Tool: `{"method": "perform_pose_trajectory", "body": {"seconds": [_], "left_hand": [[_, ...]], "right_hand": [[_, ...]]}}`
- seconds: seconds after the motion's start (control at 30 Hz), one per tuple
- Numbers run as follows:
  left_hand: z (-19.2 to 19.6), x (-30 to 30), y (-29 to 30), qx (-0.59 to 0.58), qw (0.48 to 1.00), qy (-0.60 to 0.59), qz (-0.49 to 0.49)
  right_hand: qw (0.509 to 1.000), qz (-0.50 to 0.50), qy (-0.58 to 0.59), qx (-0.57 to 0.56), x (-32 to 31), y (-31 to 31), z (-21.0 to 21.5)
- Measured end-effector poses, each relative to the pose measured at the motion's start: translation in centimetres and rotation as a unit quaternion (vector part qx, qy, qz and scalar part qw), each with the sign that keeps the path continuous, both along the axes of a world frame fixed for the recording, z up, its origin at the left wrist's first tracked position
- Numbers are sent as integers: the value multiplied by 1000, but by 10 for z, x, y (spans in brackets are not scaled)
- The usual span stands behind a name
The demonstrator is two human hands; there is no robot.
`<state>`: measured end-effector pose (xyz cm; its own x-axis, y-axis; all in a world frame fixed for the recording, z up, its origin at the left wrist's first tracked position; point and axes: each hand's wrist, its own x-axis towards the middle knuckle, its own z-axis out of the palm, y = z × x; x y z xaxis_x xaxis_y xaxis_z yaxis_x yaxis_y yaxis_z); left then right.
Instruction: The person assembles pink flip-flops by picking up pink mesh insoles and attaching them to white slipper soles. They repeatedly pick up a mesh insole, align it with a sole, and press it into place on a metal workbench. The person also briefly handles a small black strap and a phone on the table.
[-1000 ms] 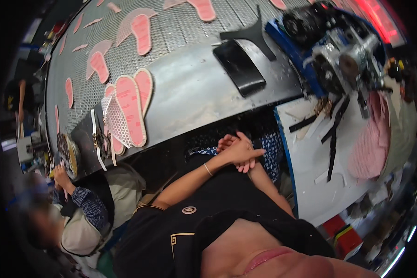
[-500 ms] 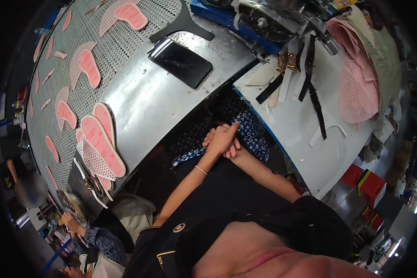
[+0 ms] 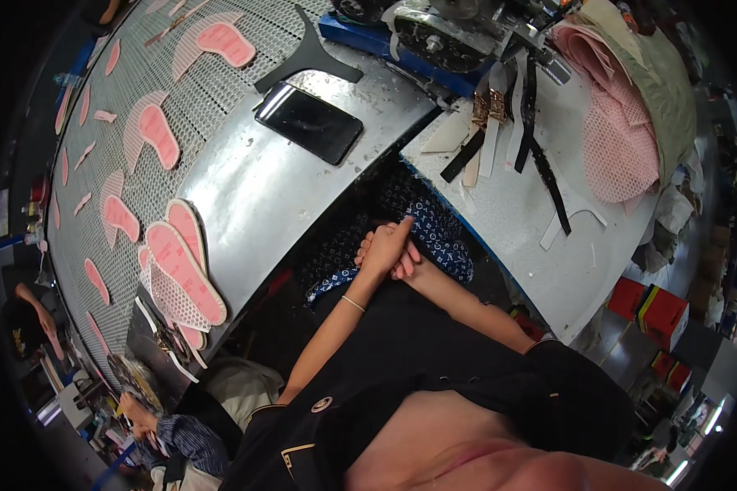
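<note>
My left hand [image 3: 387,248], with a thin bracelet at its wrist, is clasped over my right hand [image 3: 366,248] above my lap. The left thumb points up and away from me, and the left fingers curl round the right hand. Most of the right palm is hidden; its bent fingers show at the left side of the clasp. I see no tool or workpiece in either hand. A blue patterned cloth [image 3: 438,237] lies beneath and beyond them.
A mesh conveyor [image 3: 192,106] at left carries pink insoles [image 3: 158,135]. Stacked pink slipper soles [image 3: 184,270] and a black phone [image 3: 309,123] lie on the metal table [image 3: 246,188]. At right, a white table [image 3: 516,229] bears straps [image 3: 553,188] and pink mesh fabric [image 3: 622,147]. A co-worker's sleeve [image 3: 190,438] shows lower left.
My hands stay clasped. The whole view has shifted slightly, with the tables lying a little lower and further left. At the far left, another person's arm has come into view.
</note>
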<state>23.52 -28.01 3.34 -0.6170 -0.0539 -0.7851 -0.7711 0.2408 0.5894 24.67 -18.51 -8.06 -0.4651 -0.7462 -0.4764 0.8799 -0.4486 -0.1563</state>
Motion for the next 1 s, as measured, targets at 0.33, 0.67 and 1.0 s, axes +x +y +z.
{"method": "perform_pose_trajectory", "body": {"seconds": [0.33, 0.67, 1.0], "left_hand": [[-32, 10, -2, 131, 988, 42, 73], [-45, 0, -12, 201, 975, 1, 93], [-54, 1, -16, 268, 958, -21, 98]], "right_hand": [[999, 7, 22, 49, 0, 6, 11], [991, 44, 45, 114, -12, 6, 36], [939, 174, 121, 272, -23, 10, 68]]}}
